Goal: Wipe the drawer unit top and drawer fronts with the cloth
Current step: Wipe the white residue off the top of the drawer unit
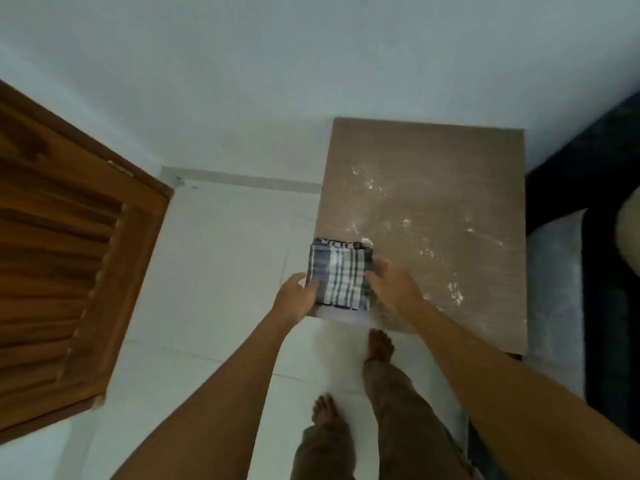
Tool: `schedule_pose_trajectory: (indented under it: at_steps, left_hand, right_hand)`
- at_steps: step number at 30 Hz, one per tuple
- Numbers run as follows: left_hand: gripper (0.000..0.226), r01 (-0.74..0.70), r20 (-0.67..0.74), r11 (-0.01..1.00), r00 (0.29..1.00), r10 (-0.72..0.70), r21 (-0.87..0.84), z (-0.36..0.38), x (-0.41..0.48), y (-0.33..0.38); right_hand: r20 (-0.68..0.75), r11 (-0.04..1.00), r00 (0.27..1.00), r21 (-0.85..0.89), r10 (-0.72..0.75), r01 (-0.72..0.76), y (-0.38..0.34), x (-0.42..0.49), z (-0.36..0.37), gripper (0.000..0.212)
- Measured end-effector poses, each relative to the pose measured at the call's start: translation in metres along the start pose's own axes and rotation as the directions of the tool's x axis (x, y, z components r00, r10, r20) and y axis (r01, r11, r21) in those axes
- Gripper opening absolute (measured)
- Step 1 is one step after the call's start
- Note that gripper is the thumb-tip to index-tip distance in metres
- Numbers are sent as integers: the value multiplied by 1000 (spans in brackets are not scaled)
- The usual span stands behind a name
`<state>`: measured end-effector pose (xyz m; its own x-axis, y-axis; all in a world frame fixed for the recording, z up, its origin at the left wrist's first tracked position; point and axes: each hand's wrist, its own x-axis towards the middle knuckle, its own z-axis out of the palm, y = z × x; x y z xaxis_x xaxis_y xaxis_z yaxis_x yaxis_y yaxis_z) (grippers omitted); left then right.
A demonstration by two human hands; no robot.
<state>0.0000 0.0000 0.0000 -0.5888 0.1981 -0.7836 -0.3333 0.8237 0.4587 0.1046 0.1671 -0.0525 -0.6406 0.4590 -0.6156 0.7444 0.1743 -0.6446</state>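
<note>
Your left hand [297, 295] and right hand [393, 285] each grip a side of the folded checked cloth [341, 274] lying between them at the drawer unit top [450, 188]'s near-left corner.

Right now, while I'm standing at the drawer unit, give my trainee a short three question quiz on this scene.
1. True or false: both hands are on the folded checked cloth.
2. The cloth lies at which corner of the drawer unit top? A near left, B far right, C far left.
3. What is scattered over the top?

Key: 1 true, left hand and right hand grip its sides. 2 A. 3 white powdery specks.
</note>
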Motion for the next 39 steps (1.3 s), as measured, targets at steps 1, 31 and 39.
schedule_pose_trajectory:
  at_steps: [1, 31, 39]
  left_hand:
    - [55, 14, -22, 1000, 1000, -14, -14, 6, 13, 2]
    - [29, 20, 369, 823, 900, 233, -568, 7, 28, 79]
    - [11, -227, -13, 948, 973, 230, -222, -5, 65, 129]
  right_hand:
    - [-16, 1000, 1000, 2, 1, -1, 0, 14, 5, 41]
    - [446, 587, 893, 705, 69, -397, -49, -9, -61, 51]
    - [-113, 920, 992, 381, -51, 90, -83, 35, -137, 18]
